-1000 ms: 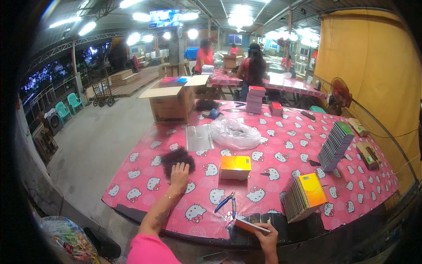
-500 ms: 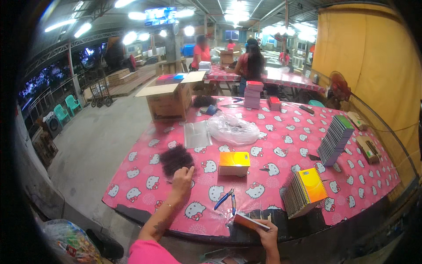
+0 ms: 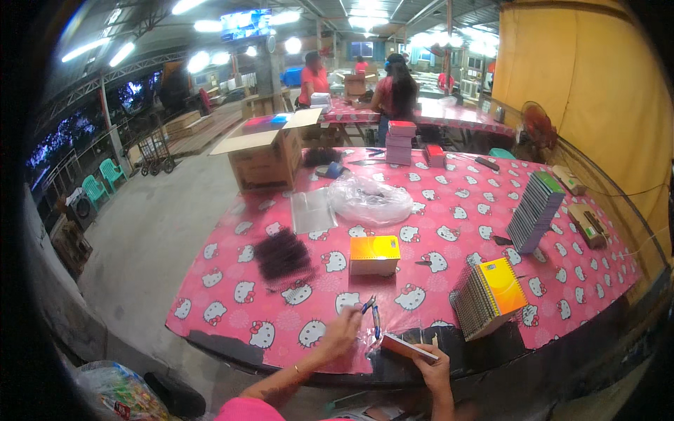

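My left hand (image 3: 342, 331) is over the near edge of the table, fingers drawn together, beside blue-handled pliers (image 3: 377, 319). It hides part of one plier handle; whatever is between the fingertips is too small to make out. A small notebook (image 3: 406, 346) is in my right hand (image 3: 432, 366), held tilted at the table's edge with its page edges showing. Beyond my left hand lies a pile of black spiral binding coils (image 3: 283, 255). A stack of yellow-orange notebooks (image 3: 374, 257) stands ahead, and a spiral-bound yellow stack (image 3: 488, 302) stands to the right.
A pink patterned cloth covers the table (image 3: 232, 298). Farther back are a clear plastic bag (image 3: 371, 200), an open carton (image 3: 263, 165) and a pink-topped stack (image 3: 399, 144). A tall green-topped stack (image 3: 535, 210) leans at the right. Other people work at a table beyond.
My left hand has left the coil pile and come right and nearer, beside the pliers. My right hand still holds the notebook. The view has shifted slightly.
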Available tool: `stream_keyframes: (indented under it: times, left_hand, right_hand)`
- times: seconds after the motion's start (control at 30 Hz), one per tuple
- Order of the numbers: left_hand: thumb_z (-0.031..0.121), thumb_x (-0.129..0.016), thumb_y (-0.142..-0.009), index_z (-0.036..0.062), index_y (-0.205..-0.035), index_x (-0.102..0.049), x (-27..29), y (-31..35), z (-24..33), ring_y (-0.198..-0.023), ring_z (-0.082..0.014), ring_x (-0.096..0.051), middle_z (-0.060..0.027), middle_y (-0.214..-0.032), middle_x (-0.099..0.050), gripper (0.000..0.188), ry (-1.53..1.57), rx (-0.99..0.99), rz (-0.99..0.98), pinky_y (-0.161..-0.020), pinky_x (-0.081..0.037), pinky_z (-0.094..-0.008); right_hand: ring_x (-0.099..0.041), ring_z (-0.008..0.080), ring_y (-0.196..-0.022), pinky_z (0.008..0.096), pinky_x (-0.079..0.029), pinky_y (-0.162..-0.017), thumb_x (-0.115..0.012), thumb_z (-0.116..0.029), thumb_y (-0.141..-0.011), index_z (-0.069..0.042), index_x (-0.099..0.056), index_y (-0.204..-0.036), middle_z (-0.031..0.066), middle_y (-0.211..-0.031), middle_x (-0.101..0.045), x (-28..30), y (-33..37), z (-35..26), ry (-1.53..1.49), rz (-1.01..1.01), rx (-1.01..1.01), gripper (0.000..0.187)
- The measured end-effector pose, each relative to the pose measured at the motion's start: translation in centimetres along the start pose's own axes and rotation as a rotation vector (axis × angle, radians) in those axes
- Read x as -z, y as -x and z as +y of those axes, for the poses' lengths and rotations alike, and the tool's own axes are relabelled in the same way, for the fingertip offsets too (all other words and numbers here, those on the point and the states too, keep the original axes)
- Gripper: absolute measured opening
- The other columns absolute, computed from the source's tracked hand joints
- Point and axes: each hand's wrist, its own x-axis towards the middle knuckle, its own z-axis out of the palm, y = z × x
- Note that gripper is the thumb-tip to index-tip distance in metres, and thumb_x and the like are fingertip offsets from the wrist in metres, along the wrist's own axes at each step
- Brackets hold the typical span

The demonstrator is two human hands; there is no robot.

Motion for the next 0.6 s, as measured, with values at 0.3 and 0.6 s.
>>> stream_keyframes:
  times: [0.3, 0.6]
  left_hand:
    - [0.027, -0.046, -0.107, -0.0009, -0.126, -0.054, -4.7, 4.4, 1.9, -0.116, -0.0238, -0.056, -0.0147, -0.126, -0.057, 0.035, 0.345, -0.088, -0.242, -0.102, -0.041, -0.0354]
    - [0.018, -0.069, -0.093, 0.0078, -0.118, -0.068, -0.6, 2.0, 1.0, -0.076, -0.0275, -0.065, -0.0128, -0.087, -0.066, 0.027, -0.189, -0.512, -0.003, -0.066, -0.051, -0.0374]
  right_hand:
    - [-0.067, 0.0104, -0.091, 0.0262, -0.052, -0.084, -0.074, 0.001, -0.087, -0.001, -0.074, -0.109, 0.0052, -0.101, -0.075, -0.1, 0.2, -0.1, 0.036, 0.009, 0.018, 0.022]
    - [-0.066, 0.0097, -0.092, 0.0265, -0.052, -0.085, -0.073, 0.0, -0.088, -0.001, -0.074, -0.111, 0.0039, -0.101, -0.074, 0.1, 0.0, 0.0, 0.113, 0.035, 0.023, 0.023]
